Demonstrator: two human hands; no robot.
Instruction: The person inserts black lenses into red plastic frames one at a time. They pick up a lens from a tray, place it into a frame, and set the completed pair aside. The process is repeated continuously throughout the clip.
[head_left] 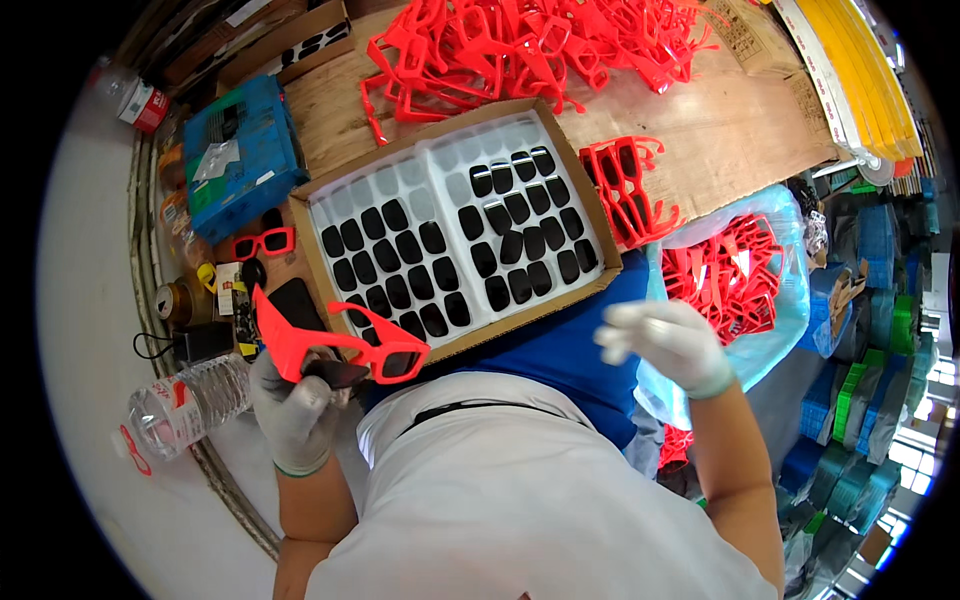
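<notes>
My gloved left hand grips red sunglasses at the lower left, one temple arm standing up. One opening of the frame holds a dark lens; by my fingertips is another dark lens, and I cannot tell whether it is seated. My right hand, also gloved, hovers over my lap with its fingers loosely bent and apart, nothing visible in them. Between and beyond the hands lies a shallow cardboard box with a white tray of dark lenses in rows, some pockets without a lens.
Red frames are heaped at the back; several stacked red sunglasses lie right of the box. A blue-lined container at the right holds more red frames. Left are a blue case, red sunglasses and a plastic bottle.
</notes>
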